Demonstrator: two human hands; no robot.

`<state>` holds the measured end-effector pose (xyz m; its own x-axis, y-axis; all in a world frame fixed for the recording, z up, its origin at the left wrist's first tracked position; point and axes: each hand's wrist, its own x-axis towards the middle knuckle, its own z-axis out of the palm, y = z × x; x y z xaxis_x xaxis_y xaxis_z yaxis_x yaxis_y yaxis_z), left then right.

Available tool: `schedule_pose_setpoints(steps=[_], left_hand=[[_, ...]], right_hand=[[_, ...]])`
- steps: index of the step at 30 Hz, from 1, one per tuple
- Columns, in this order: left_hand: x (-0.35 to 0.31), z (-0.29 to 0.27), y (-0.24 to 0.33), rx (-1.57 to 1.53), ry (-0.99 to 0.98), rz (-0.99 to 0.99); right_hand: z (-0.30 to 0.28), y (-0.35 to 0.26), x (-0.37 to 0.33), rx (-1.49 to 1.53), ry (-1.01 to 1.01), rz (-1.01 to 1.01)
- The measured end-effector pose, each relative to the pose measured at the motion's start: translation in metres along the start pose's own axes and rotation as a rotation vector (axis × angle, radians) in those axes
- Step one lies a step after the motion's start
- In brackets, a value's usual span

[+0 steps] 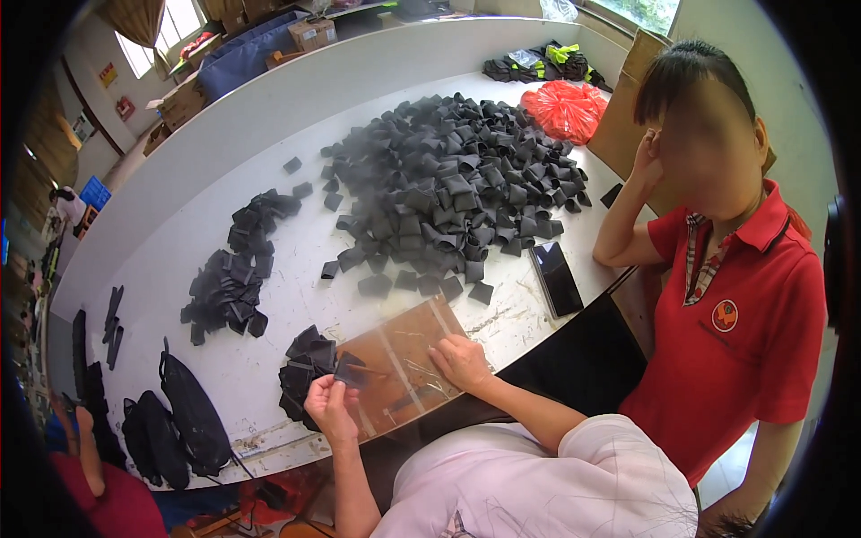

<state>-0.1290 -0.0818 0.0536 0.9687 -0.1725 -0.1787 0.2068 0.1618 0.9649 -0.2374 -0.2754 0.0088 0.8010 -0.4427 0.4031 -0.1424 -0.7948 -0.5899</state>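
My left hand (330, 405) pinches a small black fabric piece (351, 369) between thumb and fingers, above the left side of a brown board (404, 332). Just behind that hand lies a small heap of black fabric pieces (307, 363), touching the board's left edge. My right hand (460, 362) rests at the board's right edge with its fingers curled in; whatever they hold, if anything, is hidden. Pale strips cross the board, and thin thread-like bits (426, 372) lie on it between my hands.
A large pile of black fabric pieces (448, 179) covers the far middle of the white table (296, 242). A looser row (229, 287) lies left, with black pouches (193, 412) nearer. A dark phone (556, 278) and red plastic bag (565, 112) lie right. A person in red (735, 341) leans there.
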Motion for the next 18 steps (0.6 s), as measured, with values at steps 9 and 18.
schedule_pose_setpoints(steps=[9,18], left_hand=[[-0.005,-0.008,-0.076,0.448,-0.018,0.365],[-0.006,-0.007,-0.072,0.478,-0.013,0.335]], right_hand=[[0.000,-0.001,-0.002,-0.035,-0.021,-0.004],[0.000,-0.002,-0.001,-0.042,-0.024,-0.009]])
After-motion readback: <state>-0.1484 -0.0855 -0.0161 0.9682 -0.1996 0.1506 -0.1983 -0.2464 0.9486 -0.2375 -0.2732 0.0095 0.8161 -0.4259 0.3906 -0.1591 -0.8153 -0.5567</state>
